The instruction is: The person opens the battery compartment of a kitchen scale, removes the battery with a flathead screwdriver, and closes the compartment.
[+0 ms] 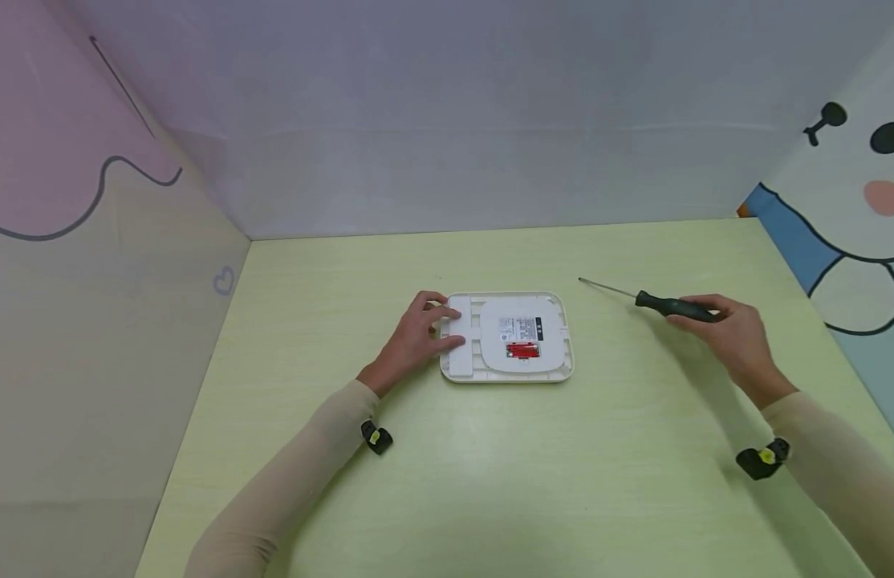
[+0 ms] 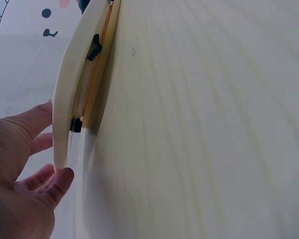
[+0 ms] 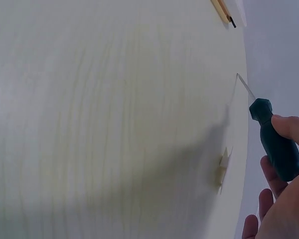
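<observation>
A white rectangular plastic device lies on the table with a printed label and a small red battery compartment facing up. My left hand grips its left edge, thumb and index finger spread over a long white strip. From the left wrist, the device shows edge-on, with tan and black parts along its side. To the right, my right hand holds a screwdriver by its dark green handle. Its thin metal shaft points left, the tip apart from the device.
The pale wood-grain table meets a plain light wall at the back. Cartoon-printed panels stand along the left and right sides. Both forearms carry small black wrist cameras.
</observation>
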`<action>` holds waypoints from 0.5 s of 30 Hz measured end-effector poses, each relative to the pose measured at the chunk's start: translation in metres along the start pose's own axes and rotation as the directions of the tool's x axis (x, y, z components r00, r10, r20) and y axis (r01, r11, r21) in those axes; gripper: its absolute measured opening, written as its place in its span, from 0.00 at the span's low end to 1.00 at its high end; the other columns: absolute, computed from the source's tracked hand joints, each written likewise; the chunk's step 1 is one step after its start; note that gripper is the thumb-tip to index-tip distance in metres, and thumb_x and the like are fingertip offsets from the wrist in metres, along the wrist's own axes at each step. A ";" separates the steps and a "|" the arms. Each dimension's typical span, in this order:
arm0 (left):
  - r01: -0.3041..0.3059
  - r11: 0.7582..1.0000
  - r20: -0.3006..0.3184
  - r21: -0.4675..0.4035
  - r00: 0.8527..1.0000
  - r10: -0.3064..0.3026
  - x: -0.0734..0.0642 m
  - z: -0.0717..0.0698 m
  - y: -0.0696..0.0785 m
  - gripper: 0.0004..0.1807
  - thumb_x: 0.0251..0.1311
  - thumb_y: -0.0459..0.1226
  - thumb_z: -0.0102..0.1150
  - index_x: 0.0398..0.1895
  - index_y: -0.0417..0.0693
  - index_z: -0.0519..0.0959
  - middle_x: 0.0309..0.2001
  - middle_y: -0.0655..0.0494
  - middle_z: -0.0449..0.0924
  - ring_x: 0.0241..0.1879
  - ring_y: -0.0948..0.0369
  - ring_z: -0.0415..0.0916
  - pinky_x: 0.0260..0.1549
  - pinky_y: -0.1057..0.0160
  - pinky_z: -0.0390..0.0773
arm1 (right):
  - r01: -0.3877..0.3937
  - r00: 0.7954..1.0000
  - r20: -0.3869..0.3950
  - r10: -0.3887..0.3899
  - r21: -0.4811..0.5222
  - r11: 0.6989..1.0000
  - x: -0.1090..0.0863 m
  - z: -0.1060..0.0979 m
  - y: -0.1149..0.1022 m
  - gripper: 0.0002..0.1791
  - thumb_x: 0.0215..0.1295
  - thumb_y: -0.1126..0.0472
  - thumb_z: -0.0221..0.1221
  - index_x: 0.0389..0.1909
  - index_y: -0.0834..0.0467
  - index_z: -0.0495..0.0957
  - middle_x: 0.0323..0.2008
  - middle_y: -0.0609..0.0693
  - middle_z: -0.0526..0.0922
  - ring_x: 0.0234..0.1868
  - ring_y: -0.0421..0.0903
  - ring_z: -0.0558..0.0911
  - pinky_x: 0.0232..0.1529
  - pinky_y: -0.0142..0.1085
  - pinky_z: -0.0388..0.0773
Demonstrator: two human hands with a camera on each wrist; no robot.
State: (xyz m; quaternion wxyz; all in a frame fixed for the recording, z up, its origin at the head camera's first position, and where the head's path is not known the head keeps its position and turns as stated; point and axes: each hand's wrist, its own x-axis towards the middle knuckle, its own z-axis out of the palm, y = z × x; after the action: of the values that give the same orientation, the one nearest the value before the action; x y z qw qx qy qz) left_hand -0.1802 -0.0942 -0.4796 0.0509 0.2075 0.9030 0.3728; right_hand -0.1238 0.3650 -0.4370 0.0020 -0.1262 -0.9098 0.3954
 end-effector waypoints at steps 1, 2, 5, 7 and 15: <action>0.000 1.000 -0.001 0.001 1.000 0.000 0.000 0.000 0.000 0.23 0.53 0.45 0.72 0.52 0.50 0.82 0.61 0.53 0.65 0.55 0.55 0.69 0.53 0.57 0.74 | 0.003 1.000 0.000 -0.003 -0.016 1.000 -0.001 0.001 0.000 0.35 0.57 0.40 0.67 0.58 0.60 0.78 0.40 0.24 0.70 0.41 0.34 0.67 0.34 0.29 0.65; -0.001 1.000 -0.001 0.000 1.000 0.001 0.000 0.000 0.000 0.23 0.53 0.45 0.72 0.52 0.50 0.82 0.61 0.53 0.65 0.55 0.55 0.69 0.53 0.57 0.74 | 0.007 1.000 0.003 -0.007 -0.031 0.999 -0.002 0.002 0.000 0.34 0.57 0.40 0.67 0.57 0.60 0.78 0.40 0.27 0.72 0.41 0.33 0.68 0.34 0.30 0.65; -0.003 1.000 -0.003 -0.003 1.000 0.003 0.000 0.000 0.000 0.23 0.53 0.45 0.72 0.52 0.50 0.82 0.60 0.53 0.65 0.55 0.55 0.69 0.53 0.57 0.75 | 0.016 1.000 0.014 -0.015 -0.082 0.997 -0.004 0.007 0.001 0.33 0.58 0.41 0.66 0.55 0.60 0.78 0.45 0.40 0.78 0.40 0.35 0.70 0.35 0.32 0.65; -0.004 1.000 -0.002 -0.003 1.000 0.004 0.000 0.000 0.000 0.23 0.53 0.45 0.72 0.52 0.50 0.82 0.60 0.53 0.65 0.55 0.55 0.69 0.53 0.57 0.74 | 0.015 1.000 0.024 -0.013 -0.113 0.994 -0.005 0.011 0.001 0.32 0.60 0.41 0.65 0.54 0.62 0.77 0.48 0.53 0.79 0.41 0.40 0.71 0.36 0.33 0.65; 0.001 1.000 -0.001 -0.004 1.000 -0.001 -0.001 0.000 0.001 0.23 0.54 0.45 0.72 0.52 0.49 0.82 0.61 0.53 0.64 0.56 0.55 0.69 0.53 0.57 0.74 | -0.005 0.999 0.035 0.012 -0.193 0.981 -0.010 0.027 0.002 0.32 0.60 0.41 0.64 0.50 0.64 0.74 0.47 0.63 0.77 0.45 0.56 0.74 0.35 0.38 0.64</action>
State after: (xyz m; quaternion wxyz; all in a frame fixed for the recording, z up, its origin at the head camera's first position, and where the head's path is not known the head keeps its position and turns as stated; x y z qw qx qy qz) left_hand -0.1792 -0.0937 -0.4791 0.0510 0.2066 0.9023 0.3748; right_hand -0.1165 0.3442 -0.4559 -0.0286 -0.1226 -0.9432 0.3074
